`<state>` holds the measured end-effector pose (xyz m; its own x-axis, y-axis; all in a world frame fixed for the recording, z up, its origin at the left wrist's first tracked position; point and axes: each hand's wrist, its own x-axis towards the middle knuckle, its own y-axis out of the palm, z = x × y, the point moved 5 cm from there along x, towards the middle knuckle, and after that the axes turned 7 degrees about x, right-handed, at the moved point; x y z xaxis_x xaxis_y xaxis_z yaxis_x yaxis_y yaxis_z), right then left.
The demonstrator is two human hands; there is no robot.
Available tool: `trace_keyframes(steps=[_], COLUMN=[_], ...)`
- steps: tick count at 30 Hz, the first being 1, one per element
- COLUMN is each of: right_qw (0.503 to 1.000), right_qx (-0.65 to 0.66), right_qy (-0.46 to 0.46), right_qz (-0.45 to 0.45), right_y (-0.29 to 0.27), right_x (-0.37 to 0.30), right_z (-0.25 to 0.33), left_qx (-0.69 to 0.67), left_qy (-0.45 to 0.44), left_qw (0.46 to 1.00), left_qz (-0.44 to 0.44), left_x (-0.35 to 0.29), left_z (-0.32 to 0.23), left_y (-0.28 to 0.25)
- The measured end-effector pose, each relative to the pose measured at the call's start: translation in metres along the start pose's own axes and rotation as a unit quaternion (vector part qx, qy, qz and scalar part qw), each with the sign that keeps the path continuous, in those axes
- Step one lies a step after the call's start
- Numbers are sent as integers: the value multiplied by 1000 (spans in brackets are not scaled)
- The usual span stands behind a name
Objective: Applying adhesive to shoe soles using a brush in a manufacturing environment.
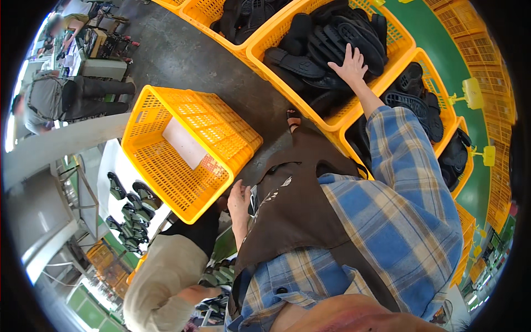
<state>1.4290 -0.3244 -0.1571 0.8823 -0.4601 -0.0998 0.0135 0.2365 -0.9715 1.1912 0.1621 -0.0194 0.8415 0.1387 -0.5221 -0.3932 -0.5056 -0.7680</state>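
My right hand [351, 67] reaches out over a yellow plastic crate [395, 67], its fingers spread. Beneath it lies a heap of black shoe soles [326, 47] filling that crate; whether the fingertips touch a sole, I cannot tell. No sole is in its grasp. Lower and to the left, my left hand [239, 203] is beside my brown apron [298, 221], fingers loosely extended and nothing visible in them. Close to that hand stands a stack of yellow crates [235, 124]; the top one holds only a pale flat sheet [184, 143].
More yellow crates of black soles flank the full one, including soles [415, 105] at right. A co-worker's beige sleeve [160, 282] is close at lower left, near a white table [108, 166] with dark footwear parts. Another person [61, 99] bends over at far left.
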Motion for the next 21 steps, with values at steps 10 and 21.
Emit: trace_keyframes(steps=[10, 21], right_qw=[990, 989], right_qx=[39, 106], right_qy=[-117, -104], right_qz=[73, -8], right_y=[18, -60], right_x=[79, 106], right_z=[-47, -8], left_qx=[113, 148], left_qy=[68, 459], left_qw=[987, 873], left_qz=[90, 77], left_x=[114, 249], left_z=[-114, -395], left_y=[-27, -32])
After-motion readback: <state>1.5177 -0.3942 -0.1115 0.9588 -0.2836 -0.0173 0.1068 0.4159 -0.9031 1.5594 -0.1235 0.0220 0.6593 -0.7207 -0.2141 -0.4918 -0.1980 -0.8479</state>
